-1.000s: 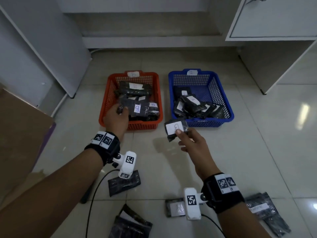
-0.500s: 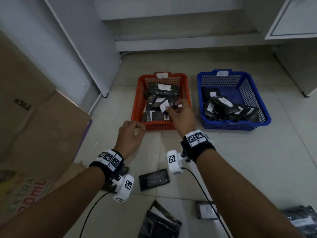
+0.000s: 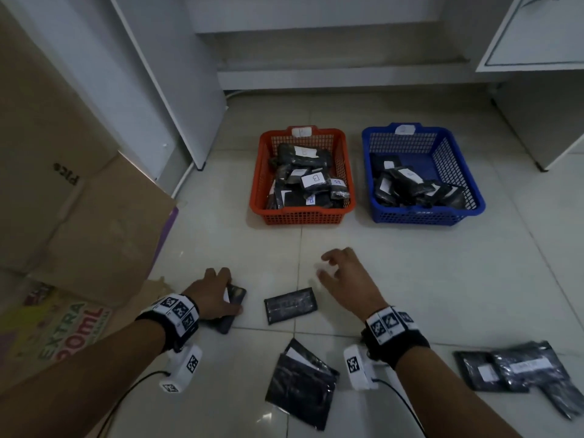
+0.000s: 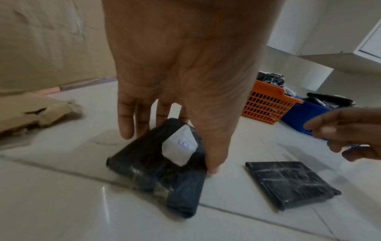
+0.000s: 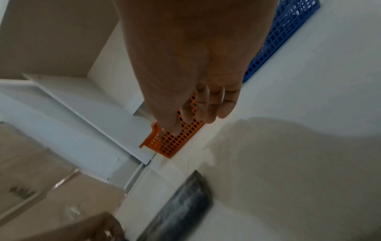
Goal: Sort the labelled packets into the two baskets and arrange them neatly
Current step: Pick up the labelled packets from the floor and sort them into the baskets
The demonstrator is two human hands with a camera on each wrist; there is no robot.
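On a glossy pale tiled floor [image 3: 410, 279], a black plastic-wrapped packet with a white paper label [image 4: 156, 169] is pinched between the thumb and fingers of the left hand [image 3: 211, 295]. The right hand [image 3: 347, 279] hovers spread and empty. The packet is judged light, soft and slippery, best gripped by its edges, with 2 baskets well beyond

Basket tags [image 3: 301, 132] too small to read; packet label [image 4: 181, 145] maybe "B", partly hidden.
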